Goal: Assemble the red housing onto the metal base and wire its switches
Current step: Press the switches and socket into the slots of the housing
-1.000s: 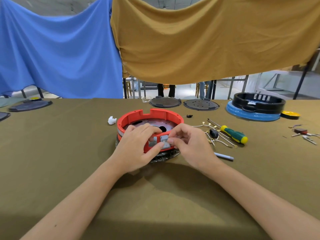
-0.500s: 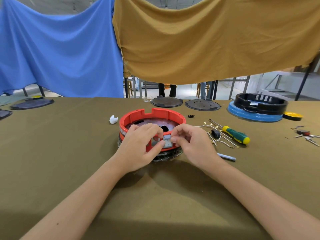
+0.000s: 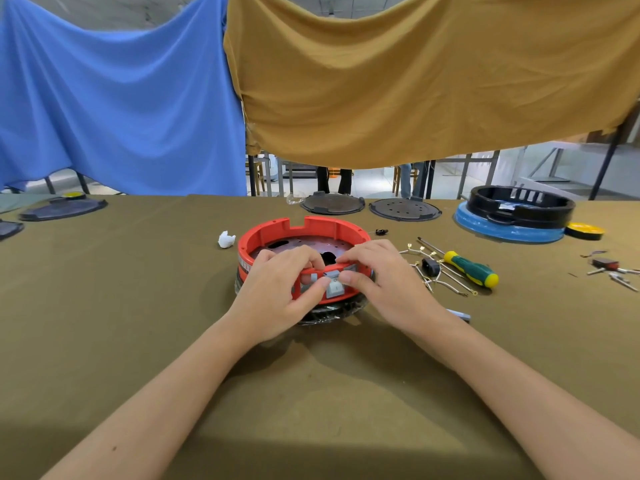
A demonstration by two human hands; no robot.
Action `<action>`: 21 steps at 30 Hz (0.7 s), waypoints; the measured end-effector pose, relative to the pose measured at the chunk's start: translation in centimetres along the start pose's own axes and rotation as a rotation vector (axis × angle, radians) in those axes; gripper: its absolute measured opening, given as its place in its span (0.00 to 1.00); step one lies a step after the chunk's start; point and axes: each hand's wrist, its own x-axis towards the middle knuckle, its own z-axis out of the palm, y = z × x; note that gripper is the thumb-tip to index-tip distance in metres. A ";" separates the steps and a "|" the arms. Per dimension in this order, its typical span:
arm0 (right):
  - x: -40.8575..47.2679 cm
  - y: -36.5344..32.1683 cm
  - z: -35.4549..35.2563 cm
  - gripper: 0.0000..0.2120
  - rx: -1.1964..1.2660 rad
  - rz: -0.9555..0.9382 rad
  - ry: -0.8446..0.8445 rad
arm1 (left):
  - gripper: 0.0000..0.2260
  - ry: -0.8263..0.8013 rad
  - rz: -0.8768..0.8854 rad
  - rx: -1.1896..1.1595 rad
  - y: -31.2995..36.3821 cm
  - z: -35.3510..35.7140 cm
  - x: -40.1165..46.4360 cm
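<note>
While red housing sits between hands, left and right pinch grey switch, seemingly.

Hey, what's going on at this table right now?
A person is fitting a grey rocker switch into the near wall of a red housing that sits on a metal base. The left hand grips the housing rim, thumb by the switch; the right hand pinches the switch from the other side. Loose wires, a green screwdriver and a small black part lie untouched to the right.
</note>
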 end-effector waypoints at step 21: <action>0.1 -0.4 0.0 0.13 -0.014 0.024 0.025 | 0.05 0.003 -0.047 -0.101 0.0 -0.1 0.0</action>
